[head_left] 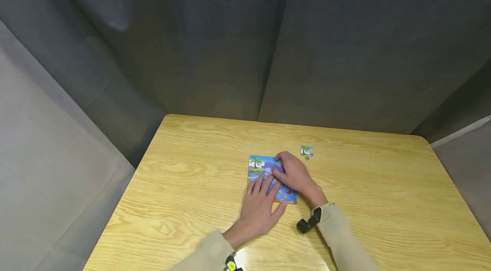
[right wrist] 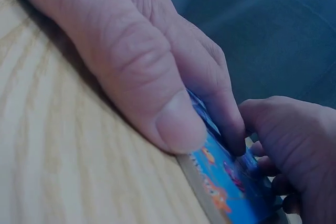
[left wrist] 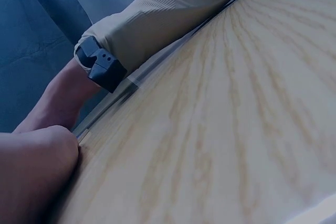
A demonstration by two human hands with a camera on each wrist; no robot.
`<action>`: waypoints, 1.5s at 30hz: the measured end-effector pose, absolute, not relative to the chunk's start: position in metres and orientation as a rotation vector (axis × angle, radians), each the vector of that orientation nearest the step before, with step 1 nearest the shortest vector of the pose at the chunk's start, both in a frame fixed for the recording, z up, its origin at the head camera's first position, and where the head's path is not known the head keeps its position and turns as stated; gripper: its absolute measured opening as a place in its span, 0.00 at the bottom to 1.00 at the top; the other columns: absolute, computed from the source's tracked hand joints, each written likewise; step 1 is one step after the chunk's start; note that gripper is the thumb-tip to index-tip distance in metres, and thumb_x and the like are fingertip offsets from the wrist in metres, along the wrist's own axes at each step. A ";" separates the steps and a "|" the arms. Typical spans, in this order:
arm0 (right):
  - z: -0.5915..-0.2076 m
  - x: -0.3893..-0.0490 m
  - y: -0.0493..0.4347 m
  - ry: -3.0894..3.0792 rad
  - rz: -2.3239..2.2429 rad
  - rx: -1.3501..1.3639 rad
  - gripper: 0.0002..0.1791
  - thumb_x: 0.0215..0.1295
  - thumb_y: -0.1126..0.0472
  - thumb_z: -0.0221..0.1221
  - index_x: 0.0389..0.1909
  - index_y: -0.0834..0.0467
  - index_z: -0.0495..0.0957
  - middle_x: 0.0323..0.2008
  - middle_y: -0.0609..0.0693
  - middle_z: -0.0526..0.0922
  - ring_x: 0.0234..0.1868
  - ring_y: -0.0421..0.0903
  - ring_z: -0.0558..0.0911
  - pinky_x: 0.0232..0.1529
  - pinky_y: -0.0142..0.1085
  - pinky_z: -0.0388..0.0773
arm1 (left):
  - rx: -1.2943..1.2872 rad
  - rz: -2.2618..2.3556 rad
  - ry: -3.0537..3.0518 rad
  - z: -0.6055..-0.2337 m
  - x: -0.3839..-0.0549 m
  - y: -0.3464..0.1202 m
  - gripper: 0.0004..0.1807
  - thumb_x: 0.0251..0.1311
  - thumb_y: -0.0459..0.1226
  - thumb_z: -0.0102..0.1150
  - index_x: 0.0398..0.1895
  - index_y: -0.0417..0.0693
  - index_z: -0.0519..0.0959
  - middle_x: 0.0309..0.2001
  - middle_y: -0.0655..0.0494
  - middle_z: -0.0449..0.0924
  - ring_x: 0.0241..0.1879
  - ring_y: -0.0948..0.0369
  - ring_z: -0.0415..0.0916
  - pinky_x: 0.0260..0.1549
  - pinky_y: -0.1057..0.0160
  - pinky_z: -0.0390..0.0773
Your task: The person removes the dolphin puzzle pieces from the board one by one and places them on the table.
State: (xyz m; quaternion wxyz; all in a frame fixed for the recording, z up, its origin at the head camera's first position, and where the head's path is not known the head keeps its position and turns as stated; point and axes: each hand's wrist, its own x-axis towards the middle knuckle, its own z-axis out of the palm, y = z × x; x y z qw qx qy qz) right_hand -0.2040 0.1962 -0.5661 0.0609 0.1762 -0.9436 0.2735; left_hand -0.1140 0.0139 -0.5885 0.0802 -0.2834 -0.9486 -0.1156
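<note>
A jigsaw puzzle (head_left: 256,164) with a blue sea picture, a dolphin and a palm tree lies flat on the table. My left hand (head_left: 261,211) rests across its lower left part with fingers spread. In the right wrist view the left thumb (right wrist: 181,124) touches the puzzle's near edge (right wrist: 226,192). My right hand (head_left: 295,173) grips the puzzle's upper right part with curled fingers and thumb; whether a separate piece is between them is hidden. A loose puzzle piece (head_left: 306,151) with a palm tree lies beyond the right hand.
The wooden table (head_left: 184,185) has rounded far corners. Dark grey curtains (head_left: 215,49) hang behind it, with a lighter panel (head_left: 46,156) at the left. Black wrist devices, such as the right one (head_left: 310,221), sit on both sleeves.
</note>
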 end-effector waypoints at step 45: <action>-0.552 -0.204 0.208 -2.825 1.128 0.676 0.24 0.61 0.61 0.74 0.56 0.66 0.83 0.39 0.53 0.81 0.37 0.47 0.76 0.39 0.39 0.74 | -0.848 -0.333 -2.837 -0.589 -0.113 0.013 0.37 0.78 0.64 0.33 0.83 0.60 0.60 0.83 0.54 0.53 0.80 0.47 0.51 0.74 0.44 0.56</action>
